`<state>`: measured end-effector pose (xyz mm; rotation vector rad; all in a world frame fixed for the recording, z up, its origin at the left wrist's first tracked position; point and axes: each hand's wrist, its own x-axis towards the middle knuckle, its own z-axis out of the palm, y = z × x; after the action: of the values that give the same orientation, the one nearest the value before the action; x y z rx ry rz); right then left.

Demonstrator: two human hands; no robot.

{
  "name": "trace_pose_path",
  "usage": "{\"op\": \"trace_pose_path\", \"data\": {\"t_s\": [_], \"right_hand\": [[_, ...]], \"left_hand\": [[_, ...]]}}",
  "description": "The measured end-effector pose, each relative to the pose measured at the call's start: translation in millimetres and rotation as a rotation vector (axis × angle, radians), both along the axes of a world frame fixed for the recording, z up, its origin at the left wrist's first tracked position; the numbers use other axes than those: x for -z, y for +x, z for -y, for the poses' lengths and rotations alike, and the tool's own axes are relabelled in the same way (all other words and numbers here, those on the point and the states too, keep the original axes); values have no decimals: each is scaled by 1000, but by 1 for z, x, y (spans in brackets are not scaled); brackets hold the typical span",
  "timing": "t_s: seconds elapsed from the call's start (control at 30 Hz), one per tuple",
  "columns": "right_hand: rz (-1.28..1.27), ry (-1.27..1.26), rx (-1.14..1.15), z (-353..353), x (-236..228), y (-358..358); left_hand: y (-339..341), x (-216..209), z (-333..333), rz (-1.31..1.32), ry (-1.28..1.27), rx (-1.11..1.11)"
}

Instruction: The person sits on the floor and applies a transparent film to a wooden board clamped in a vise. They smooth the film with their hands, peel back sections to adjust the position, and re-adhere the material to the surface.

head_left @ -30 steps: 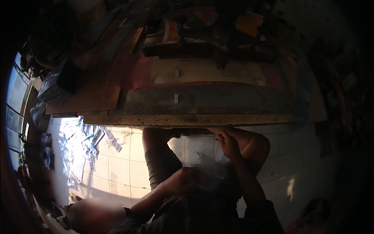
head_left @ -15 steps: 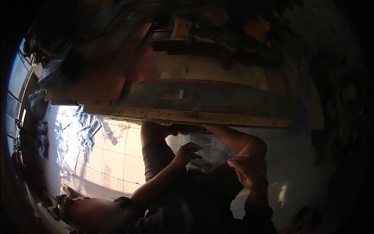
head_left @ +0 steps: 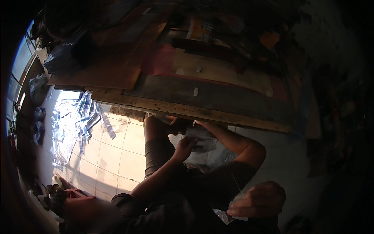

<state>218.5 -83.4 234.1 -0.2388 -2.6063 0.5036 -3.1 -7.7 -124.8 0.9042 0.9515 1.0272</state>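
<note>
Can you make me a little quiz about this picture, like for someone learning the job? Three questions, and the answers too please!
1. True or false: the left hand is nearer the table than the right hand is.
2. Where is the heap of shiny strips? A, on the table; B, on the floor; C, on the person's knees.
3. What does the right hand hold?

Key: 1. True. 2. B. 3. A thin see-through piece, perhaps plastic.

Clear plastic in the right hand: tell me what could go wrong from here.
The clear plastic in the right hand looks thin, so it might crease or slip free. Dim light there could hide a poor grip. The strips scattered on the floor might make stepping there slippery.
</note>
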Motion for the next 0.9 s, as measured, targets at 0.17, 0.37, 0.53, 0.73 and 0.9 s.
{"op": "trace_pose_path", "data": {"t_s": [0.17, 0.37, 0.53, 0.73, 0.9], "right_hand": [[-126, 101, 186, -61, -11, -24], [90, 674, 829, -241, 33, -45], [-20, 339, 914, -229, 96, -71], [135, 180, 910, -220, 149, -48], [204, 179, 901, -237, 155, -41]], "left_hand": [[-13, 24, 2, -149, 75, -43], [-7, -23, 10, 9, 8, 54], [-19, -56, 24, -64, 21, 62], [-20, -61, 31, -34, -17, 100], [-21, -66, 30, -44, 8, 133]]}}
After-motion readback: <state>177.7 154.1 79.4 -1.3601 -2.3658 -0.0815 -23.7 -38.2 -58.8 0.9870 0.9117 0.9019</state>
